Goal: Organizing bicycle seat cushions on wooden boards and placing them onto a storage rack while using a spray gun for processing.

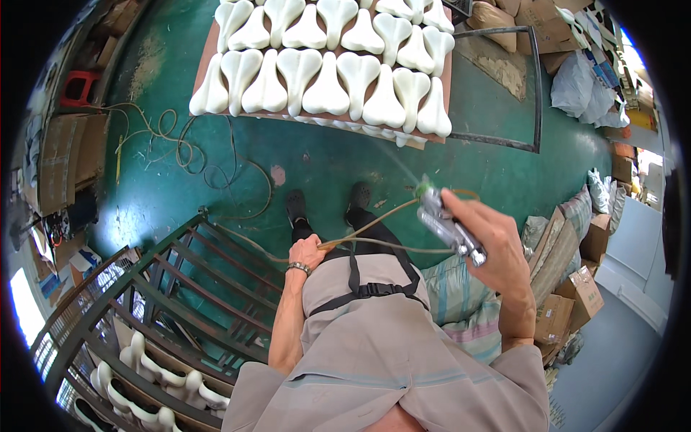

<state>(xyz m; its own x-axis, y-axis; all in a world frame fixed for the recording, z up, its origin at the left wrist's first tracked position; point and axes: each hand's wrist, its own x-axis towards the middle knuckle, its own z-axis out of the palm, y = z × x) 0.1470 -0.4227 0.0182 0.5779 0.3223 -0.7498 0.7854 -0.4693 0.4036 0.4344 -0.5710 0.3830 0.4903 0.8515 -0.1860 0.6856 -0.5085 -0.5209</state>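
My right hand [497, 241] is wrapped round a silver spray gun [445, 222] with a green part at its front. A faint streak of mist runs from its nozzle up and left, toward a board [204, 66] covered with rows of white bicycle saddles [299, 75]. The saddles lie side by side, wide and narrow ends alternating. At my waist, my left hand [307, 252] is closed round thin yellowish hoses [385, 216], which stretch across to the gun. The gun is apart from the saddles, nearer my body.
To my left stands a dark slatted metal rack [108, 327] with more pale saddles [144, 392] in it. Loose hose [188, 155] coils on the green floor. A black metal frame [536, 90] juts beside the board. Striped sacks [464, 295] and cardboard boxes [554, 320] sit at my right.
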